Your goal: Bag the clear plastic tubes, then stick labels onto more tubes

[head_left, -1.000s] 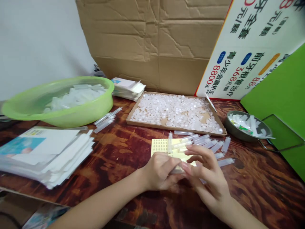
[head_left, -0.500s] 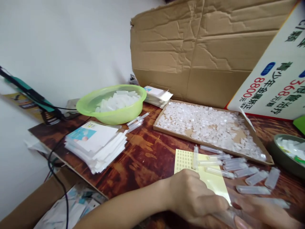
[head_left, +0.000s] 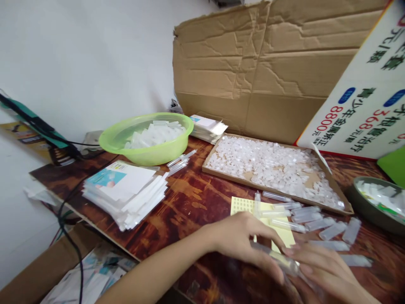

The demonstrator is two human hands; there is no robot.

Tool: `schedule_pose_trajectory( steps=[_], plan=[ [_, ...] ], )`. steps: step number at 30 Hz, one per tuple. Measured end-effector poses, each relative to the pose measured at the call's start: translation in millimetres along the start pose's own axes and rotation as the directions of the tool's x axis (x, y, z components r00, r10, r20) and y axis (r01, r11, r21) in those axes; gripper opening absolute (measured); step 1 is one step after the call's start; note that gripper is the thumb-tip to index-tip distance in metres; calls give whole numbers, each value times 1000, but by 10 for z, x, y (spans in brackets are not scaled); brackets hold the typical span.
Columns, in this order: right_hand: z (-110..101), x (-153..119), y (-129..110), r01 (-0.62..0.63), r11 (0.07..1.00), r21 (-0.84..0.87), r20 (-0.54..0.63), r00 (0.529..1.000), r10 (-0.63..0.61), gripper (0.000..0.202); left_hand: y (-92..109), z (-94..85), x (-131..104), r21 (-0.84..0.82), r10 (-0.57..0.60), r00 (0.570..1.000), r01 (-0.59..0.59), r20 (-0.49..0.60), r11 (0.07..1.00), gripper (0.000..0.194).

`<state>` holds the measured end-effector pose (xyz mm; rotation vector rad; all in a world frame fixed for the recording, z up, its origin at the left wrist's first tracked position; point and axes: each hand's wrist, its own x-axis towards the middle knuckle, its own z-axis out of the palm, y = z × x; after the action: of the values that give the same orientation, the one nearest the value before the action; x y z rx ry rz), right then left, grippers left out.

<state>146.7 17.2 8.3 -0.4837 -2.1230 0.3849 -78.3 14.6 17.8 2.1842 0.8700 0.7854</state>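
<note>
Low in the view, my left hand [head_left: 243, 240] holds a clear plastic tube [head_left: 281, 259] between thumb and fingers. My right hand [head_left: 332, 270] closes its fingertips at the tube's right end, partly blurred. A second clear piece seems to lie under the right fingers; its kind I cannot make out. Just beyond the hands lies a pale yellow sheet of small round stickers [head_left: 242, 204], partly covered by the left hand. Several slim clear tubes [head_left: 287, 225] rest across it. Wider frosted tubes [head_left: 333, 231] lie loose to its right.
A shallow cardboard tray [head_left: 234, 179] full of small clear plastic pieces sits behind. At the left are a green basin [head_left: 152, 156] of frosted tubes and a stack of printed cards [head_left: 126, 185]. A dark bowl [head_left: 370, 215] stands right. A black cable [head_left: 68, 236] crosses the table's left edge.
The left hand's fingers have spread from a tighter grip, and the tube now shows higher and further left between the hands. The right hand has moved up. The view has shifted slightly right.
</note>
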Motion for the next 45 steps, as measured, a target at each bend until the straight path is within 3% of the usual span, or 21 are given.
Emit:
schedule_pose_trajectory(
  steps=[1, 2, 3, 4, 7, 8, 9, 11, 13, 17, 19, 21, 23, 26, 29, 31, 34, 39, 44, 45],
  plan=[
    [27, 27, -68, -43, 999, 20, -53, 998, 44, 26, -53, -87, 1, 71, -44, 997, 48, -57, 996, 33],
    [53, 56, -108, -56, 998, 18, -102, 993, 58, 32, -125, -189, -4, 191, -102, 978, 136, -180, 972, 32],
    [74, 83, -111, -50, 999, -20, -150, 988, 46, 38, -216, -299, -17, 319, -135, 931, 249, -340, 914, 31],
    [86, 107, -77, -12, 996, -87, -194, 981, -5, 44, -323, -412, -43, 408, -149, 856, 381, -496, 829, 30],
    [73, 134, 182, 94, 921, -378, -179, 969, -173, 53, -673, -689, -195, 481, -184, 639, 710, -747, 515, 34],
    [60, 130, 284, 115, 879, -462, -138, 970, -199, 50, -776, -746, -263, 427, -223, 524, 827, -822, 365, 38],
    [49, 121, 376, 120, 839, -530, -92, 976, -198, 46, -862, -783, -331, 360, -283, 414, 905, -865, 226, 42],
    [38, 104, 502, 107, 789, -605, 14, 992, -125, 35, -978, -812, -445, 273, -398, 265, 961, -878, 37, 45],
    [49, 97, 539, 85, 777, -624, 109, 994, -22, 25, -1025, -806, -508, 259, -466, 214, 965, -858, -34, 44],
    [121, 113, 398, 126, 810, -573, 253, 967, 29, 20, -1004, -788, -493, 280, -482, 208, 956, -851, -82, 44],
    [157, 122, 272, 157, 844, -513, 364, 930, 48, 17, -959, -792, -459, 305, -495, 224, 948, -839, -87, 44],
    [179, 123, 152, 121, 879, -461, 504, 851, 147, 14, -893, -802, -426, 344, -527, 251, 935, -812, -86, 43],
    [182, 123, 70, 27, 895, -445, 613, 738, 283, 14, -814, -816, -401, 386, -576, 267, 918, -773, -93, 46],
    [163, 133, 54, -178, 902, -392, 657, 633, 410, 11, -712, -845, -382, 427, -642, 261, 897, -721, -115, 50],
    [145, 145, 119, -400, 885, -238, 658, 604, 450, 12, -669, -874, -380, 450, -689, 257, 886, -678, -112, 49],
    [148, 143, 154, -467, 866, -178, 655, 600, 459, 14, -662, -881, -385, 456, -729, 253, 885, -636, -91, 47],
    [167, 136, 157, -475, 859, -190, 636, 607, 476, 15, -646, -865, -410, 469, -776, 263, 882, -574, -48, 45],
    [174, 181, 117, -462, 861, -215, 640, 599, 481, 17, -595, -841, -491, 553, -777, 392, 831, -493, 68, 52],
    [171, 231, 155, -462, 857, -228, 676, 558, 481, 16, -493, -841, -434, 575, -760, 377, 818, -530, 6, 41],
    [168, 230, 169, -453, 862, -229, 689, 550, 472, 16, -453, -822, -394, 583, -749, 391, 812, -535, 7, 36]
  ],
)
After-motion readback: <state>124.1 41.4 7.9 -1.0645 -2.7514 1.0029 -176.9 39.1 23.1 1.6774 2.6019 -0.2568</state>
